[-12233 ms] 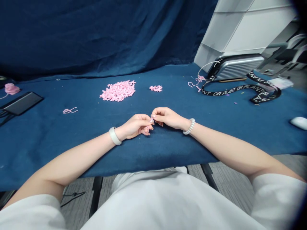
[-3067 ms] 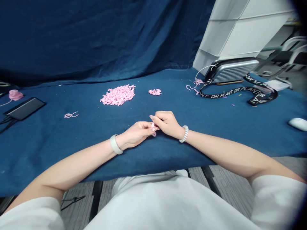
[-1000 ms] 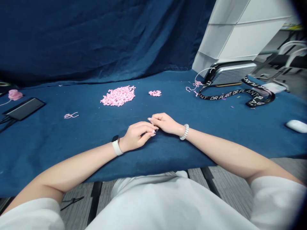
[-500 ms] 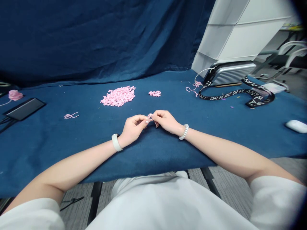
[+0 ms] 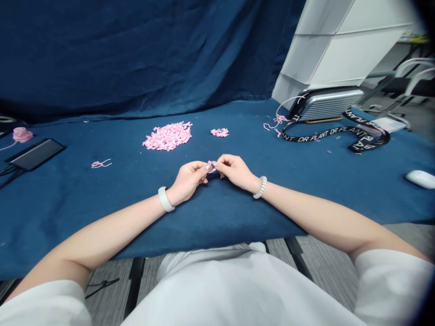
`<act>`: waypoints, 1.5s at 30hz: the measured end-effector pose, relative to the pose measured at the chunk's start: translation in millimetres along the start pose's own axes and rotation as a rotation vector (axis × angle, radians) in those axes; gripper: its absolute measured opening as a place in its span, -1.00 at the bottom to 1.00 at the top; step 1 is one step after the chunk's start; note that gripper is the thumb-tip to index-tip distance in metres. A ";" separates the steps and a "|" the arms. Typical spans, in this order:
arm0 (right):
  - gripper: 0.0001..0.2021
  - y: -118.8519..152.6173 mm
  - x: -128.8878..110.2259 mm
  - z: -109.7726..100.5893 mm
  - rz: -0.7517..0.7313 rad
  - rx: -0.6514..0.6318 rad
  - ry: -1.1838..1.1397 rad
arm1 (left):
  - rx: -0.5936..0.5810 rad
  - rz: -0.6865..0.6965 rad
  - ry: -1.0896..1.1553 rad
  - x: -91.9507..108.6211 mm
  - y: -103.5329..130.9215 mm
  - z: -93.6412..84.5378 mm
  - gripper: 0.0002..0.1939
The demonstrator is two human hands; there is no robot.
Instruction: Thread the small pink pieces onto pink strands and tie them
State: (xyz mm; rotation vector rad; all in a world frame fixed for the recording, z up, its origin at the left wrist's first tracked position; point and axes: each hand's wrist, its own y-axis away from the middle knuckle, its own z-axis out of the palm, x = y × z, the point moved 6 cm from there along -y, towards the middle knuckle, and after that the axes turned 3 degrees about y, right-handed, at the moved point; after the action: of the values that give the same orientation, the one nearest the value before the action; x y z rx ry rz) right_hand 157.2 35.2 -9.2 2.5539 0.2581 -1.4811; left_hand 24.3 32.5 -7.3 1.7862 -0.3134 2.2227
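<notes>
Near the front middle of the blue cloth, my left hand (image 5: 189, 179) pinches a short piece of pink yarn (image 5: 211, 166). From the other side my right hand (image 5: 237, 171) pinches the same piece, and a small loop shows between the fingertips. Beyond my hands lies a large pile of small pink knotted pieces (image 5: 168, 136), with a smaller pile (image 5: 219, 132) to its right. A loose pink strand (image 5: 101, 164) lies left of my left hand.
At the left are a black device (image 5: 36, 154) with cables and a pink yarn ball (image 5: 22, 134). At the right are a silver case (image 5: 333, 104), a black lettered strap (image 5: 319, 136), tangled pink yarn (image 5: 279, 119) and a white mouse (image 5: 420, 179).
The fingers of my left hand have shifted slightly, and more of the pink yarn shows between my fingertips. My right hand stays nearly in place.
</notes>
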 end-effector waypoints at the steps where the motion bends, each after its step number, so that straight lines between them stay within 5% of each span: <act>1: -0.22 0.4 -0.5 -0.7 -0.015 0.014 0.003 | -0.002 -0.036 0.029 -1.2 -0.2 0.9 -0.70; 7: -0.25 3.4 -3.2 -4.8 -0.055 0.093 0.038 | -0.019 -0.145 0.088 -4.2 -1.9 1.7 -0.71; 16: -0.27 1.3 -2.7 -7.6 -0.044 0.115 0.034 | 0.082 -0.102 0.156 -4.8 -4.0 -4.5 -0.72; 23: -0.30 4.0 -3.7 -7.6 -0.041 0.118 0.044 | -0.042 -0.198 0.185 -6.6 -4.4 -0.5 -0.75; 45: -0.35 8.1 -8.3 -9.9 -0.183 0.187 0.091 | -0.097 -0.277 0.135 -10.6 -3.4 5.1 -0.74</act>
State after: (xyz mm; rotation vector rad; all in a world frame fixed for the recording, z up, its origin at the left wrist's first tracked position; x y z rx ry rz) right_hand 163.4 29.2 3.4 2.8167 0.3935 -1.5180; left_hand 32.3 33.2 -16.6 1.5190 -0.1331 2.0805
